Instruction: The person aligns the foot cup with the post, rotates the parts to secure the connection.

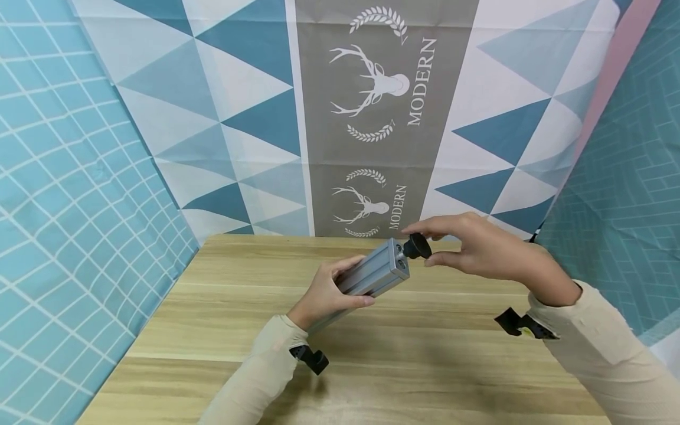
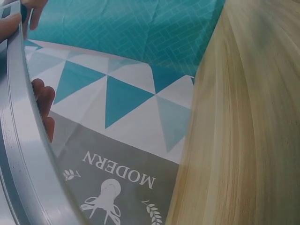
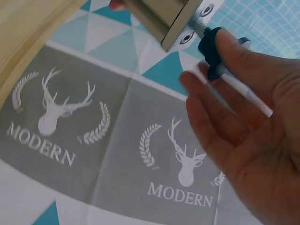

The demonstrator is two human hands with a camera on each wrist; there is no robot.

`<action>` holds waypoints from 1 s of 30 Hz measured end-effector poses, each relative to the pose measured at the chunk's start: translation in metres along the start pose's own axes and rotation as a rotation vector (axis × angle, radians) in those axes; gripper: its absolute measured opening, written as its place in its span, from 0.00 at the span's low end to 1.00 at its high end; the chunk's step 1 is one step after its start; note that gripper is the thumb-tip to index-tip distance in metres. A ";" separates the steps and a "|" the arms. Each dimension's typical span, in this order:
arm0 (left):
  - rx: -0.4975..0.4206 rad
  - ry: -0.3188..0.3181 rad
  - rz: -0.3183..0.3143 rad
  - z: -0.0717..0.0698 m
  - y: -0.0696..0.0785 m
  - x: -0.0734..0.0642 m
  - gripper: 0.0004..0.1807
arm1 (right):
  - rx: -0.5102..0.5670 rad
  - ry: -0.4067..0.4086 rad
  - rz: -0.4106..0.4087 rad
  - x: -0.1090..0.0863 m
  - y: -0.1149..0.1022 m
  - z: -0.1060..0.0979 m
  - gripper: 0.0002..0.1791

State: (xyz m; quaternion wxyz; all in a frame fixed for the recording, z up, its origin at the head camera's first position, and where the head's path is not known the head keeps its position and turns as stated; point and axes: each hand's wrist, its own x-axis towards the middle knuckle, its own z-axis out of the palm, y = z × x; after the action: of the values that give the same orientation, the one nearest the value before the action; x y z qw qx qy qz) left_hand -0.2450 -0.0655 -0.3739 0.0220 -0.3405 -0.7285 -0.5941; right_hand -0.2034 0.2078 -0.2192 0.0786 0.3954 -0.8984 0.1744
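Note:
My left hand (image 1: 325,298) grips a grey aluminium profile (image 1: 374,268) around its sides, thumb toward me. The profile slants up to the right, and its end face with round holes points at my right hand (image 1: 480,248). A black levelling foot (image 1: 417,245) sits at that end, its threaded stud (image 3: 199,28) partly showing between the end face and the black body. My right thumb and fingers pinch the foot, the thumb (image 3: 229,44) lying on its black body in the right wrist view. Along the left edge of the left wrist view runs the profile's long side (image 2: 28,140).
Below the hands lies a wooden table (image 1: 239,330). A patterned cloth with deer prints (image 1: 366,88) hangs behind it, with a blue gridded sheet (image 1: 58,195) at left and a teal sheet (image 1: 621,195) at right. Black wrist mounts (image 1: 313,359) sit on both sleeves.

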 end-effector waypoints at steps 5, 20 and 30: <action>0.002 0.002 0.010 0.001 0.001 0.000 0.38 | 0.066 0.044 0.189 0.003 -0.002 0.009 0.17; -0.016 -0.016 0.003 0.000 -0.002 -0.001 0.37 | 0.035 -0.078 -0.053 -0.003 0.001 -0.006 0.36; 0.002 -0.011 0.005 0.001 0.000 -0.001 0.39 | 0.055 -0.002 0.071 0.001 -0.001 0.000 0.16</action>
State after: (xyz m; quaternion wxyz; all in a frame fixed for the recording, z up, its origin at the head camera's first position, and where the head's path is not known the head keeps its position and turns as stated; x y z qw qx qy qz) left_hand -0.2440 -0.0650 -0.3744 0.0199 -0.3453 -0.7285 -0.5913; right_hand -0.2032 0.2066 -0.2189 0.0607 0.3656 -0.9067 0.2013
